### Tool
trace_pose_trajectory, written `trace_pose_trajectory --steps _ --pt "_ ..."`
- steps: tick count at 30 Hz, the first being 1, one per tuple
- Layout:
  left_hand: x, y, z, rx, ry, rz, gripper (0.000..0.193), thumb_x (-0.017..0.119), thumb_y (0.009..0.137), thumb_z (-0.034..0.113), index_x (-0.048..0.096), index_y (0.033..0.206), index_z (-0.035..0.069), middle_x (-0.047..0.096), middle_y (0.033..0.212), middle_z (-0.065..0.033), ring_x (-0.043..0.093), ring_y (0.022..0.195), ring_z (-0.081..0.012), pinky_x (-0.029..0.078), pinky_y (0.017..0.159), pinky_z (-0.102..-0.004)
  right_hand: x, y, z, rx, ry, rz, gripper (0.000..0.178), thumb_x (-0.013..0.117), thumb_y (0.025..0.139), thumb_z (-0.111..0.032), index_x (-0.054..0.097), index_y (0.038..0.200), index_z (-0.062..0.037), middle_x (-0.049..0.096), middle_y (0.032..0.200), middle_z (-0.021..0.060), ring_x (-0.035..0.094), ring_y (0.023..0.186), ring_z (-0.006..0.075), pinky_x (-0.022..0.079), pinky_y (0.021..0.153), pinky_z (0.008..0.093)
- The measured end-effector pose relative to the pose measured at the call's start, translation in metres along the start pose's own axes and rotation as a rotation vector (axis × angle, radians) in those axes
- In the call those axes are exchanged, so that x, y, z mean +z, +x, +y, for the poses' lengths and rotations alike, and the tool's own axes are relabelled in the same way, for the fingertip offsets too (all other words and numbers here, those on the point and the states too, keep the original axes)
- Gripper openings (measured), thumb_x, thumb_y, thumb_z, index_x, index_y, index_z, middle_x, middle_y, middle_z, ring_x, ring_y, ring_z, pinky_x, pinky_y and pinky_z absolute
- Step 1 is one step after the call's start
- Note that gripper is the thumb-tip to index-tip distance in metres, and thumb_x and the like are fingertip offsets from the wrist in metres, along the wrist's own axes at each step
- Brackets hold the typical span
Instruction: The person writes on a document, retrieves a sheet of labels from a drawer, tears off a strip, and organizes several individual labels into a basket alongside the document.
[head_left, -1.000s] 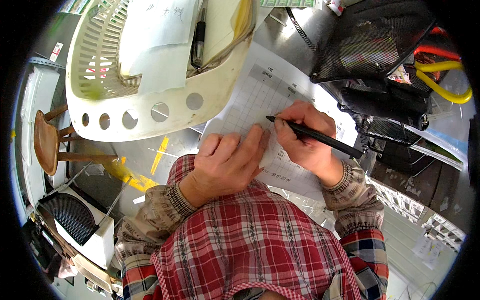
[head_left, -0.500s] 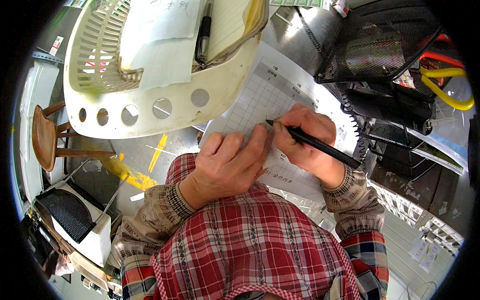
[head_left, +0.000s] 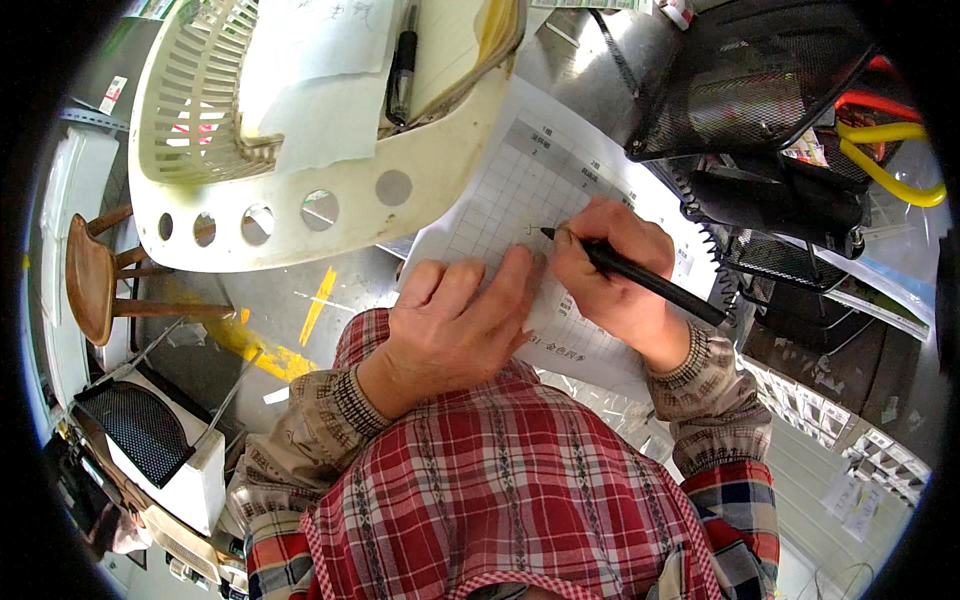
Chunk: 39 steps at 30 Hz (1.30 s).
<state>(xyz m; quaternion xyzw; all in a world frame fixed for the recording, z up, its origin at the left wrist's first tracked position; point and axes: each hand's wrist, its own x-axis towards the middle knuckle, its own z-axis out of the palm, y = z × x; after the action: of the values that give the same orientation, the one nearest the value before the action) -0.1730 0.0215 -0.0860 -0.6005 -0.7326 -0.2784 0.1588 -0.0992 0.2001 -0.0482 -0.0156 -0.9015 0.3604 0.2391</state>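
Observation:
A white sheet printed with a grid [head_left: 490, 205] lies in front of me, partly under both hands. My right hand [head_left: 625, 265] grips a black pen [head_left: 665, 287], its tip touching or just above a grid cell near the middle of the sheet. A small dark mark shows just left of the tip. My left hand [head_left: 445, 325] rests on the sheet's near left part, palm down, fingers loosely bent and holding nothing. Its fingertips lie close to the right hand's fingers. The hands hide part of the grid.
A cream plastic basket [head_left: 300, 225] with papers and a second black pen [head_left: 404, 75] overhangs the sheet's upper left. Black mesh trays [head_left: 750, 90], a coiled black cord [head_left: 705, 235] and yellow-handled tool [head_left: 880, 165] stand at right. A wooden stool [head_left: 90, 280] is at left.
The pen tip has shifted slightly right and up, and more of the small mark shows beside it. My left hand stays nearly in place.

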Motion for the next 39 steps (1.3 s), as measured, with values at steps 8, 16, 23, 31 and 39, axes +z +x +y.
trace_pose_trajectory --steps 8,16,23,31,39 --pt "0.0006 0.0031 0.0025 0.007 0.018 0.060 0.032 0.064 0.062 0.027 0.068 0.089 0.009 0.061 0.111 -0.0033 0.052 0.080 -0.0169 0.039 0.065 -0.0309 0.0023 0.0001 -0.0007 -0.023 0.068 0.000 0.017 0.067 0.069 0.003 0.054 0.075 -0.0055 0.053 0.064 0.0063 0.055 0.050 0.0210 0.042 0.045 0.0303" --pt "-0.0034 0.0035 0.0055 -0.012 0.025 0.038 0.032 0.063 0.064 0.025 0.068 0.089 0.008 0.062 0.110 -0.0044 0.052 0.081 -0.0179 0.039 0.065 -0.0312 0.0002 -0.0010 0.0000 -0.059 0.068 -0.044 0.017 0.065 0.070 0.008 0.054 0.076 -0.0040 0.051 0.059 0.0056 0.048 0.046 0.0150 0.037 0.042 0.0258" --pt "-0.0025 0.0028 0.0050 -0.010 0.023 0.046 0.036 0.064 0.062 0.027 0.069 0.091 0.006 0.061 0.111 -0.0049 0.052 0.081 -0.0187 0.039 0.066 -0.0319 0.0014 -0.0005 0.0000 -0.083 0.073 -0.041 0.018 0.065 0.069 0.008 0.054 0.075 -0.0041 0.052 0.059 0.0061 0.050 0.046 0.0165 0.039 0.043 0.0258" --pt "0.0005 0.0004 0.0042 -0.003 0.031 0.048 0.044 0.065 0.059 0.030 0.069 0.096 0.006 0.061 0.115 -0.0051 0.053 0.079 -0.0207 0.042 0.067 -0.0346 -0.0015 -0.0010 -0.0007 -0.068 0.023 -0.065 0.016 0.065 0.069 0.006 0.054 0.075 -0.0037 0.050 0.057 0.0057 0.047 0.045 0.0171 0.036 0.042 0.0270" --pt "-0.0014 0.0024 0.0073 -0.017 0.031 0.044 0.043 0.065 0.059 0.026 0.069 0.097 0.006 0.062 0.112 -0.0047 0.053 0.080 -0.0206 0.043 0.068 -0.0346 -0.0028 -0.0040 0.0035 -0.029 0.158 -0.084 0.013 0.065 0.069 0.003 0.054 0.071 -0.0033 0.050 0.059 0.0074 0.048 0.048 0.0201 0.038 0.044 0.0295"
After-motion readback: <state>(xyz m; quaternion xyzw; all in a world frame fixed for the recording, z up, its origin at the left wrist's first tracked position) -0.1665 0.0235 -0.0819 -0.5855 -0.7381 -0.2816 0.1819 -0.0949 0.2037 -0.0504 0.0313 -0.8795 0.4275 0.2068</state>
